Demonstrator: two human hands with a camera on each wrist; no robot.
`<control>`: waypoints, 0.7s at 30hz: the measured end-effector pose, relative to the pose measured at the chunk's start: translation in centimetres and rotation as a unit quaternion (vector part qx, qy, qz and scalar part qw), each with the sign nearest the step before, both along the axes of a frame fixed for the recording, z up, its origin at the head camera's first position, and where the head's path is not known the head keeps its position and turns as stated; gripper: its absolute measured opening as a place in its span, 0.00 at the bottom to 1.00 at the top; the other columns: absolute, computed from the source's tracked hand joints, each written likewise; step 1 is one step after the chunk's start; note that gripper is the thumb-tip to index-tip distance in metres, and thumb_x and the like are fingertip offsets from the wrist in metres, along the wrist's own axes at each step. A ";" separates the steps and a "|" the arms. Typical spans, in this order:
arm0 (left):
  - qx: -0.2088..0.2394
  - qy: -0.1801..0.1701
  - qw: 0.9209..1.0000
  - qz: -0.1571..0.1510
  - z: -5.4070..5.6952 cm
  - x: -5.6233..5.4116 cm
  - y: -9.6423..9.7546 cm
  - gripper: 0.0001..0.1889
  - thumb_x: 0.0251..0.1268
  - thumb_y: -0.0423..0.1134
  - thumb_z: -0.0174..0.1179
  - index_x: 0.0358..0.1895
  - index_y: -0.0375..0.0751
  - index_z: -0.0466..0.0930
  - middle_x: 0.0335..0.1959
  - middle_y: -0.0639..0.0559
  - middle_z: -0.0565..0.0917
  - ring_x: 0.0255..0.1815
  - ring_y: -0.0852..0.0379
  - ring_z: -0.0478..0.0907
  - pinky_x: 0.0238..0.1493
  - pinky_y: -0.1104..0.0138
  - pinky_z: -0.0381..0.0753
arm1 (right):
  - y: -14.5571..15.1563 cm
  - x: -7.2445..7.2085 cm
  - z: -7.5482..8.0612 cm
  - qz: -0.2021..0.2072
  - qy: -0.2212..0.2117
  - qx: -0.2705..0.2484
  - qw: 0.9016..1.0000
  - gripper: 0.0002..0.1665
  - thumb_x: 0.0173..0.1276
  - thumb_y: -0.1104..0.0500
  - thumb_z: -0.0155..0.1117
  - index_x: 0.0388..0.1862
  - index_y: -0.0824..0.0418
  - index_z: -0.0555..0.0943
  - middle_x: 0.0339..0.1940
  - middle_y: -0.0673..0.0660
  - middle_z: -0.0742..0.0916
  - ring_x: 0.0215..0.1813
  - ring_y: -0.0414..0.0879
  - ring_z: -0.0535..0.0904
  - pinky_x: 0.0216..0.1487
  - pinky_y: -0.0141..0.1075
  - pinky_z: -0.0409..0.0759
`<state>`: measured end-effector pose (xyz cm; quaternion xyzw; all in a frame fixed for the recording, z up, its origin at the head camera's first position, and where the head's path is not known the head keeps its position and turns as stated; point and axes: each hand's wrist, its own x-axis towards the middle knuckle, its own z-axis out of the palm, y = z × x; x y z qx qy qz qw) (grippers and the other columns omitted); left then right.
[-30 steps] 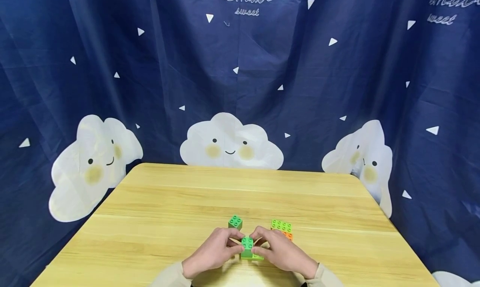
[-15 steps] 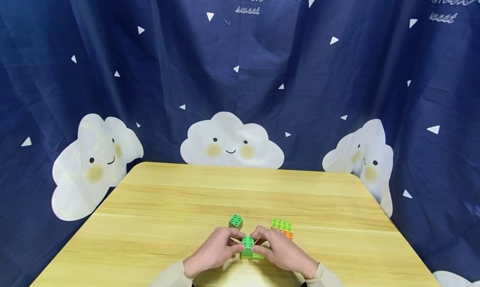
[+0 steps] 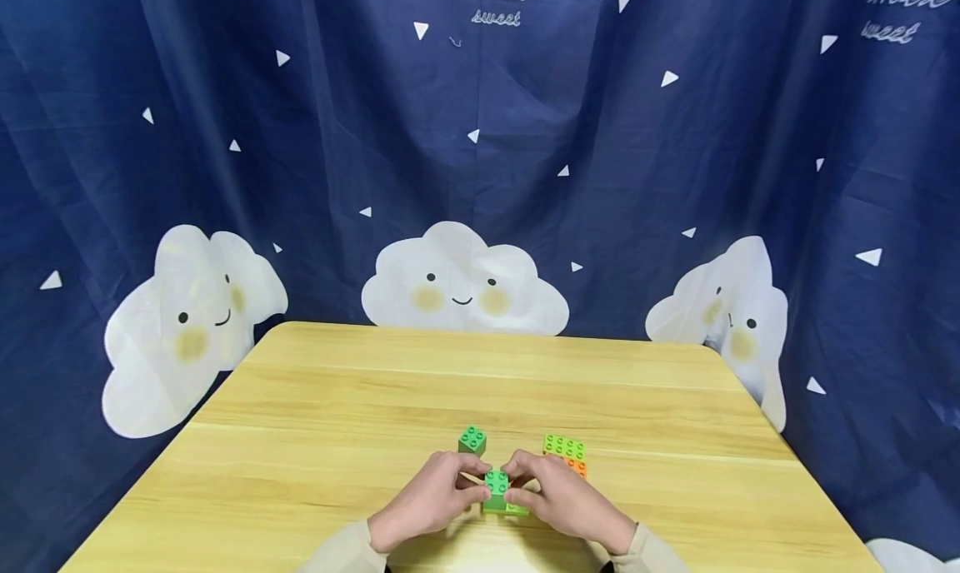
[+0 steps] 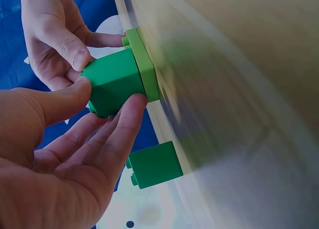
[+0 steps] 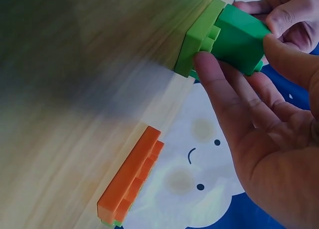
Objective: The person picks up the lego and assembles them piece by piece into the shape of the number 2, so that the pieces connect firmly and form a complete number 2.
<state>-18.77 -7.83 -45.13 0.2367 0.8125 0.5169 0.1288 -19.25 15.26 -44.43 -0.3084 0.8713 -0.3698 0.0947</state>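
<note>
here, left hand point(image 3: 437, 491) and right hand point(image 3: 561, 495) pinch opposite sides of boxy green plastic block point(image 3: 495, 501) atop left end of flat lime brick point(image 3: 517, 510) lying crosswise.

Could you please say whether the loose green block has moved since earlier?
No, the loose green block keeps its place relative to the table's far edge.
</note>
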 end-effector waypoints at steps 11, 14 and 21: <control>0.012 -0.008 1.000 -0.001 0.0 -0.2 -0.1 0.14 0.66 0.29 0.67 0.53 0.28 0.84 0.50 0.39 0.87 0.41 0.52 0.89 0.40 0.66 0.88 | -0.1 -0.1 0.0 0.008 0.024 0.010 1.000 0.05 0.74 0.55 0.67 0.46 0.52 0.82 0.46 0.46 0.89 0.49 0.37 0.85 0.50 0.32 0.84; 0.016 -0.012 1.000 -0.002 0.0 -0.2 -0.1 0.13 0.66 0.28 0.67 0.52 0.29 0.84 0.49 0.40 0.88 0.41 0.53 0.89 0.40 0.66 0.89 | -0.1 -0.1 0.1 0.010 0.021 0.009 1.000 0.05 0.74 0.56 0.67 0.45 0.51 0.81 0.45 0.46 0.89 0.49 0.37 0.85 0.50 0.32 0.84; 0.019 -0.011 1.000 -0.002 -0.3 -0.3 -0.1 0.14 0.67 0.29 0.67 0.53 0.28 0.83 0.50 0.40 0.88 0.41 0.52 0.89 0.39 0.66 0.88 | -0.1 -0.1 0.1 0.009 0.014 0.004 1.000 0.05 0.74 0.56 0.66 0.47 0.52 0.82 0.45 0.45 0.89 0.49 0.36 0.85 0.51 0.32 0.84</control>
